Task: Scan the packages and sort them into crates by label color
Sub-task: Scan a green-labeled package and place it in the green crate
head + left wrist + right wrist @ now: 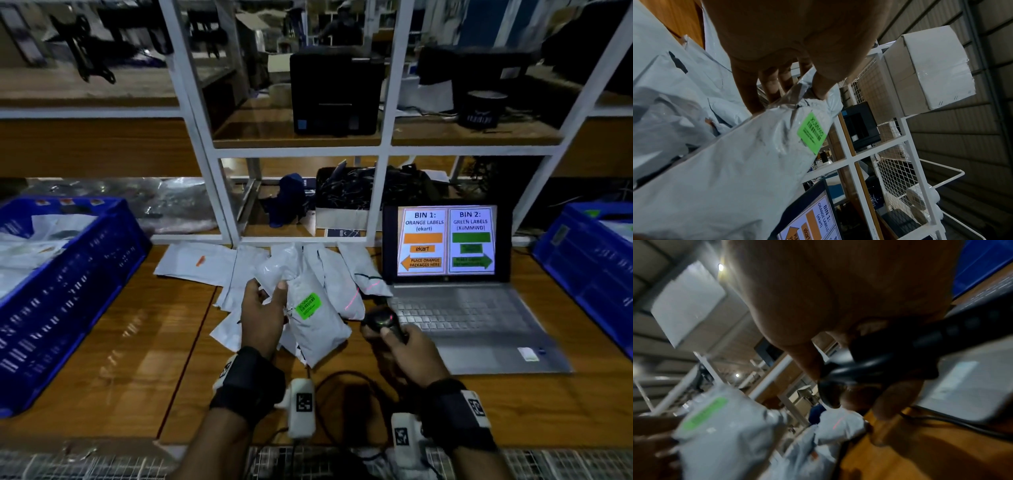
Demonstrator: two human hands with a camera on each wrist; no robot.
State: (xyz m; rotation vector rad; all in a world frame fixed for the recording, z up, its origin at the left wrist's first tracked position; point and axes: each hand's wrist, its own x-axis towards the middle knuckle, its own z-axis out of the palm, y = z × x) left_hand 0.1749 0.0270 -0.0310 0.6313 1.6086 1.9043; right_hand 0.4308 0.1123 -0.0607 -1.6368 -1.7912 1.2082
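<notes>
Left hand (263,310) at 6 o'clock of the package pile, thumb and fingers (745,91) pinching the crumpled top end of a grey package (313,320), lifted and tilted above the wooden surface (144,349). Green label (307,306) with a barcode facing up on that package, toward 3 o'clock of the hand; in the left wrist view, thumb pressed on the gathered neck just above the label. Right hand (407,353) at 3 o'clock of the held package, fingers curled round a black handheld scanner (382,322), thumb on top, a small red light showing on its head. Red scan line (356,295) lying across another grey package at 12 o'clock of the scanner, not on the green label. More grey and white packages (239,270) spread flat on the surface at 12 o'clock of the hands, one with an orange mark (200,261). Open laptop (462,308) at 2 o'clock, screen (447,240) reading BIN 1: ORANGE LABELS with an arrow to 9 o'clock and BIN 2: GREEN LABELS with an arrow to 3 o'clock. Blue crate (61,291) at 9 o'clock holding several packages; second blue crate (589,270) at 3 o'clock, contents mostly out of frame. White metal rack (383,150) at 12 o'clock, carrying a black printer (335,92). Right wrist view blurred.
</notes>
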